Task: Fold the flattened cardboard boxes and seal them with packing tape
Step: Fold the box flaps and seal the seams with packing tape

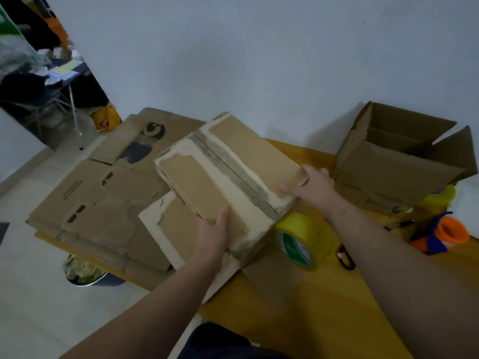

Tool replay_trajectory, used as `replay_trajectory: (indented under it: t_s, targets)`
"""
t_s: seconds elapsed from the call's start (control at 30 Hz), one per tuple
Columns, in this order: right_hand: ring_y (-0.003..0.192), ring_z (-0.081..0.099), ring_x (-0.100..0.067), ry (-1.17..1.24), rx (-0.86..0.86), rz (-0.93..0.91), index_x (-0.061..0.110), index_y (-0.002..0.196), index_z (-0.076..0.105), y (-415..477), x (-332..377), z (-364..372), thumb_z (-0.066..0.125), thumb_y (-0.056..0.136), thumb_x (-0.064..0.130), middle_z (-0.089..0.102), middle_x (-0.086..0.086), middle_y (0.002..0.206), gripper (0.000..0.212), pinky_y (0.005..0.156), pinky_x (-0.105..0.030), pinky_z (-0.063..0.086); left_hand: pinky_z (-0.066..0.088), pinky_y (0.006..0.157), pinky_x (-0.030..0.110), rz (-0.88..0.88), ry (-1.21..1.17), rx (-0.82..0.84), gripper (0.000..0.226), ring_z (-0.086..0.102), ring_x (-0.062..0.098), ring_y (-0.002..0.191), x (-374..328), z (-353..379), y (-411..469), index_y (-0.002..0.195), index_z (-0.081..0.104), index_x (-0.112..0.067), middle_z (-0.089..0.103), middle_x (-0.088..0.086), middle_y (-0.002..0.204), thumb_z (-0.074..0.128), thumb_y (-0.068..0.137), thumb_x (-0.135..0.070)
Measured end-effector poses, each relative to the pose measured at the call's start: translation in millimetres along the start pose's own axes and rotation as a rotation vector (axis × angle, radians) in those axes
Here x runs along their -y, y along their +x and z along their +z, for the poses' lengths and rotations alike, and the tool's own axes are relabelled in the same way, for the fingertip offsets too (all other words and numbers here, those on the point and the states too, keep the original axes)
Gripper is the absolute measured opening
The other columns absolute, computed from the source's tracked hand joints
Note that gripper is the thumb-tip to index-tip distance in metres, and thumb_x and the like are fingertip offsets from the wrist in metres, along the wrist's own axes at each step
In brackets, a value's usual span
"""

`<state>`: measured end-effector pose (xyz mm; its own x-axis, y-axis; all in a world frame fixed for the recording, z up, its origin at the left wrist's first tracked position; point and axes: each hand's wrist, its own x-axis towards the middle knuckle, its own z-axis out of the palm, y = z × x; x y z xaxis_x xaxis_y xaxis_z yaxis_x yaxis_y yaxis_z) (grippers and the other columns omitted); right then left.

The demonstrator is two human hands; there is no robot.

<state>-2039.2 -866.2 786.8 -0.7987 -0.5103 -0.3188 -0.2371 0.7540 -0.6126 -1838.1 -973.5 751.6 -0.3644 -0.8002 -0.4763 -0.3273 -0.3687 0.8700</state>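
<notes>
Dark clothing [220, 343] shows at the bottom edge of the head view, between two bare forearms that reach away over a yellow wooden counter [298, 301]. Both meet on a cardboard box [228, 174], which is tilted above the middle of the counter. Its top face is scarred with pale torn strips where the paper has peeled off along the middle seam.

The left hand [211, 229] holds the box's near edge, its grip closed on the cardboard with the thumb laid up on the top panel. The right hand [311, 187] takes the right corner. Its thumb lies flat on the top face and its fingers curl round the edge, so that grip too is closed on the box.

Just beside the box's near right corner stands a yellow tape roll [298, 239] on its edge, partly tucked under the box. A small black ring [344, 257] lies on the counter right of it.

Left of the held box, a pile of flattened boxes [103, 203] with dark printed marks overhangs the counter's left side, and a round bin [85, 273] sits on the pale floor below. At the far right an open box [394, 172] stands with its flaps up, a yellow container [438, 200] just beside it and an orange and blue object [445, 234] nearer
</notes>
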Motion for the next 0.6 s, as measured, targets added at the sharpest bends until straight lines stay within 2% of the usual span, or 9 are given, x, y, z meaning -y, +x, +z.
replay_trajectory:
  t_s: [0.1, 0.23, 0.3, 0.43, 0.5, 0.6]
  targets:
    - [0.128, 0.035, -0.035, 0.045, -0.097, 0.027, 0.021, 0.142, 0.04, -19, -2, -6, 0.07, 0.076, 0.06, 0.037, -0.012, 0.134, 0.082, 0.104, -0.044, 0.035, 0.052, 0.089, 0.043, 0.174, 0.115, 0.024, 0.058, 0.056, 0.02, 0.101, -31, -13, 13, 0.142, 0.034, -0.021, 0.054, -0.003, 0.121, 0.057, 0.092, -0.042]
    - [0.11, 0.055, -0.025, 0.252, -0.188, 0.108, 0.008, 0.124, 0.047, -42, 1, 5, 0.077, 0.074, 0.05, 0.054, -0.008, 0.121, 0.071, 0.088, -0.04, 0.051, 0.053, 0.09, 0.048, 0.296, 0.322, 0.139, 0.059, 0.059, 0.023, 0.104, -71, -17, 34, 0.142, 0.036, -0.023, 0.055, -0.005, 0.114, 0.059, 0.09, -0.041]
    - [0.107, 0.058, -0.023, 0.313, -0.202, 0.137, 0.008, 0.126, 0.048, -51, 5, 14, 0.077, 0.077, 0.045, 0.059, -0.006, 0.12, 0.068, 0.085, -0.038, 0.051, 0.053, 0.089, 0.048, 0.343, 0.396, 0.172, 0.059, 0.061, 0.022, 0.102, -80, -21, 42, 0.141, 0.038, -0.024, 0.059, -0.004, 0.117, 0.059, 0.09, -0.043]
    - [0.111, 0.058, -0.025, 0.236, -0.275, 0.157, 0.01, 0.132, 0.048, -66, 13, 24, 0.074, 0.078, 0.05, 0.061, -0.005, 0.124, 0.072, 0.085, -0.037, 0.05, 0.053, 0.089, 0.048, 0.39, 0.5, 0.216, 0.056, 0.062, 0.022, 0.101, -79, -38, 49, 0.14, 0.04, -0.024, 0.06, -0.003, 0.118, 0.054, 0.091, -0.047]
    - [0.116, 0.057, -0.027, 0.157, -0.326, 0.19, 0.01, 0.137, 0.046, -72, 10, 28, 0.07, 0.077, 0.057, 0.06, -0.005, 0.128, 0.08, 0.088, -0.039, 0.05, 0.051, 0.09, 0.043, 0.412, 0.528, 0.267, 0.055, 0.06, 0.021, 0.104, -79, -41, 52, 0.141, 0.039, -0.024, 0.058, -0.006, 0.115, 0.053, 0.092, -0.047]
    - [0.116, 0.056, -0.026, 0.113, -0.332, 0.241, 0.013, 0.139, 0.042, -77, 6, 38, 0.068, 0.08, 0.058, 0.059, -0.005, 0.129, 0.078, 0.088, -0.038, 0.05, 0.045, 0.087, 0.032, 0.526, 0.618, 0.362, 0.056, 0.053, 0.018, 0.11, -82, -30, 59, 0.144, 0.032, -0.019, 0.048, -0.009, 0.117, 0.051, 0.096, -0.041]
